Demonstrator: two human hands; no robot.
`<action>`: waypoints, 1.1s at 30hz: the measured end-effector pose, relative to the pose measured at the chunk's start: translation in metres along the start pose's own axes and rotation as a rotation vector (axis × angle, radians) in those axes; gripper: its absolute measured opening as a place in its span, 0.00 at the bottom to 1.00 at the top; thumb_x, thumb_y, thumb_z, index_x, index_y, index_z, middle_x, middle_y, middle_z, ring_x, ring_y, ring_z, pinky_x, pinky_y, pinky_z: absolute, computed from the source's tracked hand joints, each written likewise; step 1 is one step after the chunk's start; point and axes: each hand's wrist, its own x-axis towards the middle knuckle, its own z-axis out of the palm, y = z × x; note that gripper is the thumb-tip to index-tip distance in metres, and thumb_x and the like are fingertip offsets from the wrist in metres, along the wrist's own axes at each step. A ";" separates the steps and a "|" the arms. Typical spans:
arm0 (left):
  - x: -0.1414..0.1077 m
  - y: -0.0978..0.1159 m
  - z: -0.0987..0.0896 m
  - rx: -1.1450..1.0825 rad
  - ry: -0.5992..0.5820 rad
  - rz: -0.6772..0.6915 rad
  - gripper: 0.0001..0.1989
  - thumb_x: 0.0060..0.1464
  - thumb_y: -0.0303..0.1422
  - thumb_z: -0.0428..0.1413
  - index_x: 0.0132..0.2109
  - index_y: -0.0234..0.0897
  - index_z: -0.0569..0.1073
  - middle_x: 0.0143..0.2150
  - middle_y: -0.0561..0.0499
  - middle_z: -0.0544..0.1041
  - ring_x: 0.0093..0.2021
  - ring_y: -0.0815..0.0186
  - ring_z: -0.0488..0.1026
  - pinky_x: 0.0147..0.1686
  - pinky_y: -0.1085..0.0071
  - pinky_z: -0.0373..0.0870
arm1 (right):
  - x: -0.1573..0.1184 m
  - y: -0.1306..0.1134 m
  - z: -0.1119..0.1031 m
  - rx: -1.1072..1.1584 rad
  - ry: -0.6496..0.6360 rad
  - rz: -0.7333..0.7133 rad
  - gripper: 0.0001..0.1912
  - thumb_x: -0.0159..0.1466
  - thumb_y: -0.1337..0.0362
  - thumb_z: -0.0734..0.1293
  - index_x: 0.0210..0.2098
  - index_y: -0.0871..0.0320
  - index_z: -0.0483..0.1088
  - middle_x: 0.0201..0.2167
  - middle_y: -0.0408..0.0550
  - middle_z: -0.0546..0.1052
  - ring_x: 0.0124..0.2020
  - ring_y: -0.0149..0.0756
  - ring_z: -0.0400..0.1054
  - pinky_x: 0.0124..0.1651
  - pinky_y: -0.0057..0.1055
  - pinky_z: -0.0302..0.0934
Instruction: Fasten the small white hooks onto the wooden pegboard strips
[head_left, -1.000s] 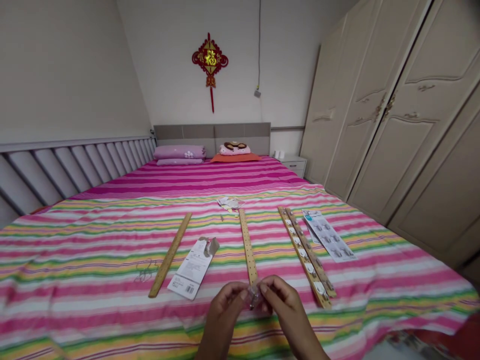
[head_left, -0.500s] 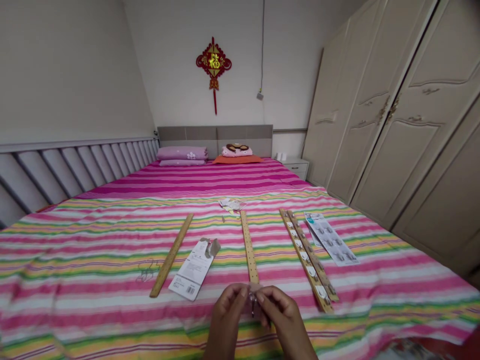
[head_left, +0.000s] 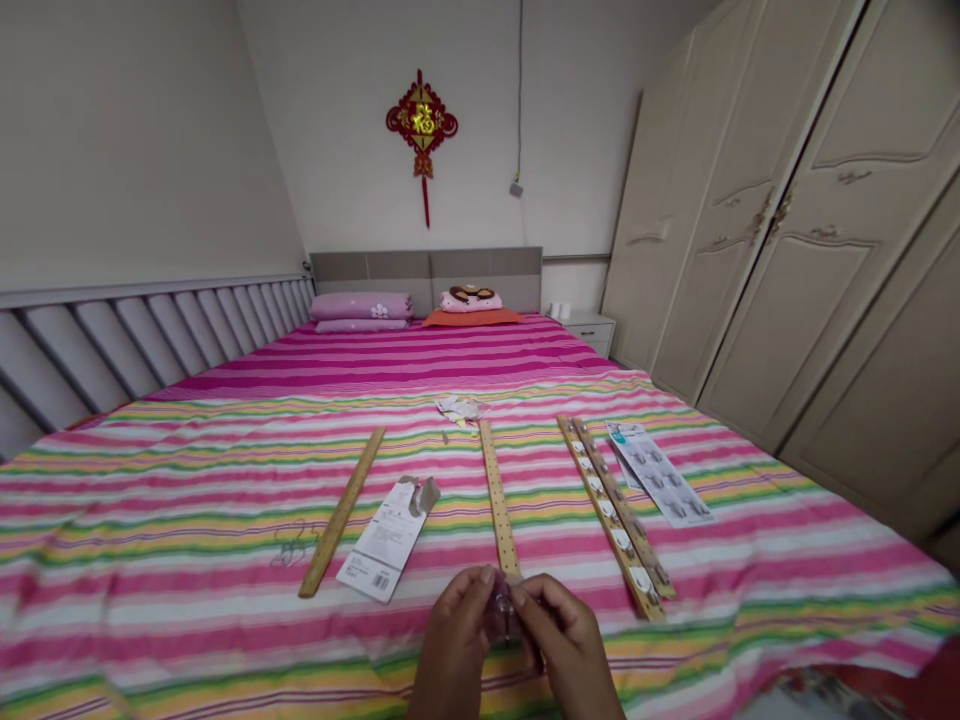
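Note:
My left hand [head_left: 455,625] and my right hand [head_left: 562,630] come together at the near middle of the bed. Between their pinched fingertips is a small clear adhesive hook [head_left: 502,615] with a metal part; the fingers cover some of it. Just beyond it, a narrow wooden strip [head_left: 498,490] with a row of small holes points away from me. On the right lie a wooden strip with several white-backed hooks [head_left: 621,541] and a second strip with hooks [head_left: 625,512] close beside it.
Left are another wooden strip [head_left: 341,515], a torn white packaging card [head_left: 384,545] and thin wire pieces [head_left: 294,543]. Paper scraps [head_left: 461,408] lie beyond the middle strip. A hook package [head_left: 664,478] is at right. A bed rail [head_left: 150,290] and a wardrobe [head_left: 750,230] flank the bed.
The clear piece between my fingers has turned and shows more of its face. Both hands stay nearly in place; the view has shifted slightly.

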 end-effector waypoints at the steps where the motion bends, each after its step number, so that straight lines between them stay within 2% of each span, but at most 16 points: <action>1: 0.000 0.001 0.000 0.001 -0.002 -0.008 0.11 0.46 0.38 0.60 0.28 0.33 0.72 0.23 0.54 0.70 0.24 0.73 0.65 0.27 0.76 0.64 | 0.000 -0.002 0.000 -0.003 0.005 -0.006 0.18 0.53 0.50 0.67 0.21 0.59 0.66 0.11 0.34 0.59 0.12 0.23 0.50 0.15 0.21 0.42; 13: -0.001 0.003 0.000 0.062 -0.003 -0.030 0.12 0.44 0.39 0.61 0.29 0.32 0.74 0.25 0.50 0.74 0.26 0.68 0.69 0.30 0.72 0.67 | 0.001 -0.004 -0.002 -0.010 0.042 -0.060 0.15 0.53 0.55 0.67 0.19 0.58 0.65 0.13 0.34 0.56 0.14 0.23 0.45 0.16 0.22 0.39; 21: 0.006 -0.003 -0.002 -0.100 -0.013 -0.095 0.11 0.40 0.37 0.64 0.27 0.33 0.74 0.24 0.51 0.73 0.26 0.70 0.69 0.27 0.74 0.66 | -0.001 -0.018 0.002 -0.001 0.058 -0.042 0.15 0.51 0.55 0.68 0.18 0.58 0.64 0.13 0.36 0.57 0.15 0.25 0.47 0.17 0.23 0.40; 25: 0.010 -0.007 -0.004 -0.140 0.005 -0.097 0.10 0.39 0.36 0.65 0.27 0.35 0.74 0.24 0.51 0.73 0.26 0.70 0.69 0.26 0.75 0.66 | -0.001 -0.014 0.005 0.013 0.117 -0.064 0.15 0.52 0.54 0.68 0.18 0.58 0.65 0.12 0.36 0.58 0.15 0.25 0.47 0.17 0.23 0.40; 33: 0.008 -0.004 -0.002 -0.153 0.009 -0.076 0.11 0.37 0.35 0.66 0.25 0.34 0.73 0.22 0.53 0.73 0.24 0.72 0.68 0.25 0.77 0.65 | 0.001 -0.010 0.010 0.000 0.132 -0.077 0.17 0.50 0.52 0.68 0.17 0.58 0.64 0.12 0.36 0.57 0.15 0.25 0.47 0.16 0.23 0.41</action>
